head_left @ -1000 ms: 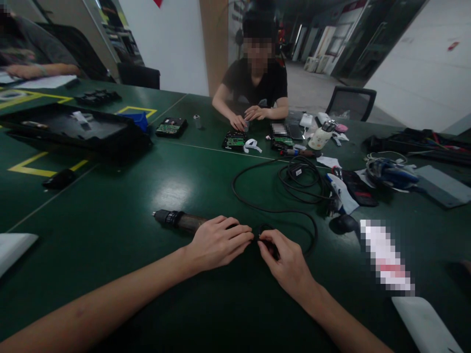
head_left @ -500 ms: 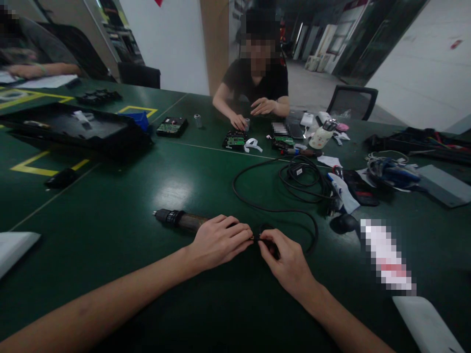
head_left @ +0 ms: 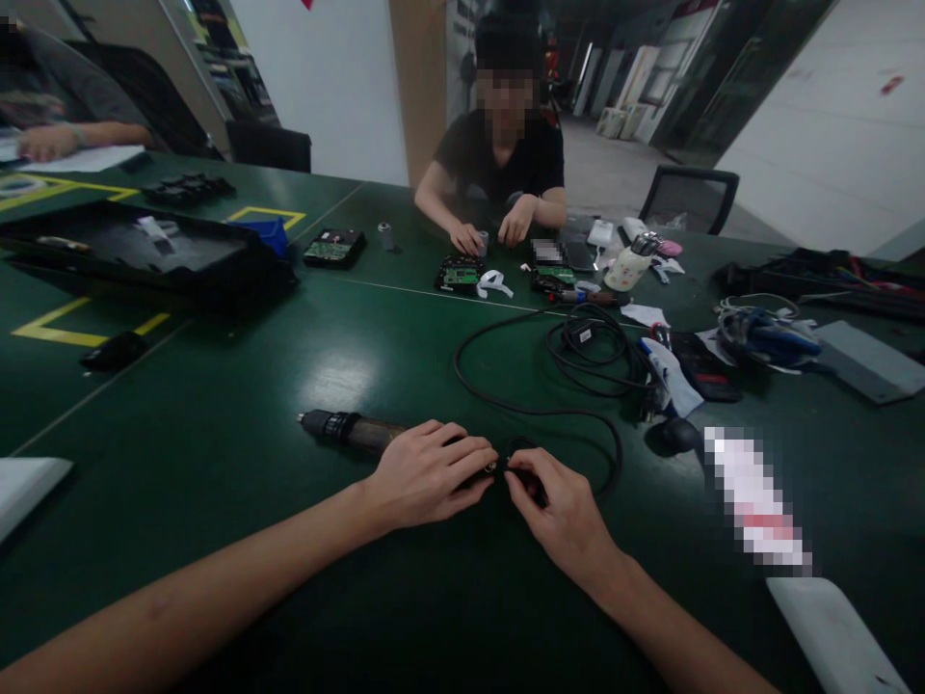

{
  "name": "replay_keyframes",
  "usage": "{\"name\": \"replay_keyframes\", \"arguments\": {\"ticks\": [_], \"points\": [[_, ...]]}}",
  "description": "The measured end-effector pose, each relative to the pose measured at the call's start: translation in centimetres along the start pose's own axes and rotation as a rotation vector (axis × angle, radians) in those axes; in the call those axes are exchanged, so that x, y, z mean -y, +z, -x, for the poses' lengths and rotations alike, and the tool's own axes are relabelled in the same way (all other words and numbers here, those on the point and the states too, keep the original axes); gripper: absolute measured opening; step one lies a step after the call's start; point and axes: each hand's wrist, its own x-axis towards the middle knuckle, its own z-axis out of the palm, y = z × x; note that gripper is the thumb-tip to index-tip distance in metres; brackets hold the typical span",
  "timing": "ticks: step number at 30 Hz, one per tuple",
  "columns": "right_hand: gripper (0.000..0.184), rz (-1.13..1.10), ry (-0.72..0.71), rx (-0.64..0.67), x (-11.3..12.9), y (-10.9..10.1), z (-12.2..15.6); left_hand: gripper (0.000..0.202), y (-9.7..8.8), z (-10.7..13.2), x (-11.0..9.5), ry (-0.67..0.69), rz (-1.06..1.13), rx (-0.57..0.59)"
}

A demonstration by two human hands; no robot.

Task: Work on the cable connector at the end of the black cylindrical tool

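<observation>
A long dark cylindrical power tool (head_left: 345, 430) lies on the green table (head_left: 238, 405), its tip pointing left. My left hand (head_left: 432, 473) rests over the tool's rear end with fingers curled round it. My right hand (head_left: 558, 510) pinches the black cable (head_left: 539, 410) where it joins the tool, fingertips almost touching those of the left hand. The cable runs off to the right and loops back toward a coil further up the table.
A person in black sits across the table handling circuit boards (head_left: 458, 276). A black tray (head_left: 137, 253) lies far left, a coiled cable and plug (head_left: 589, 342) at centre right, tools and a white bottle (head_left: 627, 268) beyond. White objects sit at the near left and near right edges.
My hands have barely moved and stay on the tool's end and cable. The person opposite has shifted their hands over the boards.
</observation>
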Motion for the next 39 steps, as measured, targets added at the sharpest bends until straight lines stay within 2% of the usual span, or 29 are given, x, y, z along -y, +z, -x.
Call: {"name": "replay_keyframes", "arguments": {"ticks": [11,18,27,31,34,36,39], "points": [[0.011,0.019,-0.014,0.007,0.1,-0.1,-0.1,0.02,0.1,0.1,-0.1,-0.01,-0.02,0.009],[0.01,0.015,-0.011,-0.002,-0.1,0.1,-0.1,0.033,-0.2,0.1,0.2,0.04,0.007,0.003],[0.009,0.024,-0.016,0.008,0.3,-0.2,-0.1,0.019,0.0,0.0,-0.2,-0.01,-0.003,0.015],[0.008,0.106,-0.044,-0.016,0.6,-0.2,-0.1,0.019,0.1,-0.1,-0.2,-0.015,-0.016,0.015],[0.009,0.281,-0.055,-0.074,1.2,-0.4,-0.5,0.019,0.2,-0.1,-0.1,-0.015,-0.027,0.002],[0.016,0.378,-0.066,-0.131,2.3,-0.8,-0.7,0.019,0.3,0.0,-0.1,-0.016,-0.035,0.007],[0.023,0.335,-0.11,-0.163,4.9,-1.4,0.0,0.021,0.2,0.1,0.0,-0.011,-0.03,0.028]]}}
